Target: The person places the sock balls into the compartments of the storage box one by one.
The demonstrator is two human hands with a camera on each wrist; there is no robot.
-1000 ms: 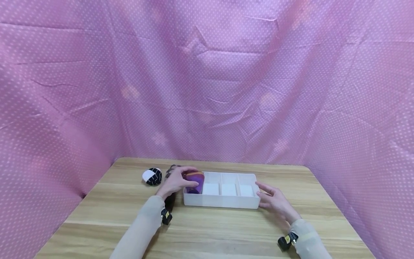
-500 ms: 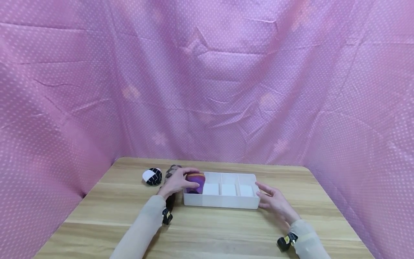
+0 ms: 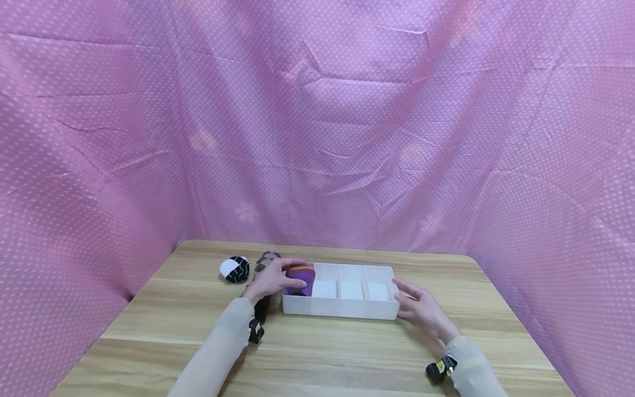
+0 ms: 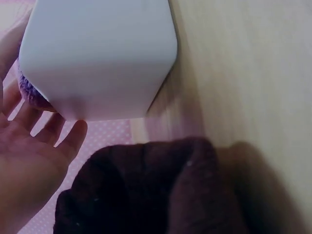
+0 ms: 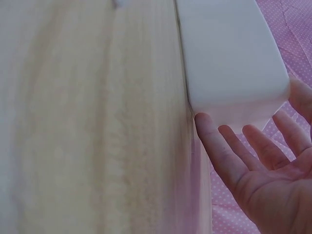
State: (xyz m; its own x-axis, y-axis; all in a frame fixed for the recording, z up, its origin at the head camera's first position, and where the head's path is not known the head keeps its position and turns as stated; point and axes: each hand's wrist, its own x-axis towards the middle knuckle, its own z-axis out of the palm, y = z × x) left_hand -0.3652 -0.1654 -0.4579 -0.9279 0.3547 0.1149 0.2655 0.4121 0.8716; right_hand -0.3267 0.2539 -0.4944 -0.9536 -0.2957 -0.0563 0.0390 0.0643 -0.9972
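Observation:
A white divided box (image 3: pixel 339 309) stands on the table, with a folded purple sock (image 3: pixel 303 275), orange along its upper edge, in its leftmost compartment. My left hand (image 3: pixel 272 280) holds this sock, thumb across its near face and fingers at its far side. In the left wrist view, fuzzy purple fabric (image 4: pixel 31 90) shows between that hand and the box end. My right hand (image 3: pixel 421 309) touches the box's right end with extended fingers, as the right wrist view also shows. Beneath my left hand lies a dark brown checked sock (image 3: pixel 265 262), partly hidden by the hand and wrist.
A black and white rolled sock (image 3: pixel 235 270) lies on the table left of my left hand. Several compartments to the right of the purple sock show bare white floors. Pink dotted cloth (image 3: pixel 327 138) hangs behind and beside the wooden table (image 3: pixel 337 358).
Over the last second the purple sock and my left hand have shifted very slightly to the right. My right hand has stayed at the box's end.

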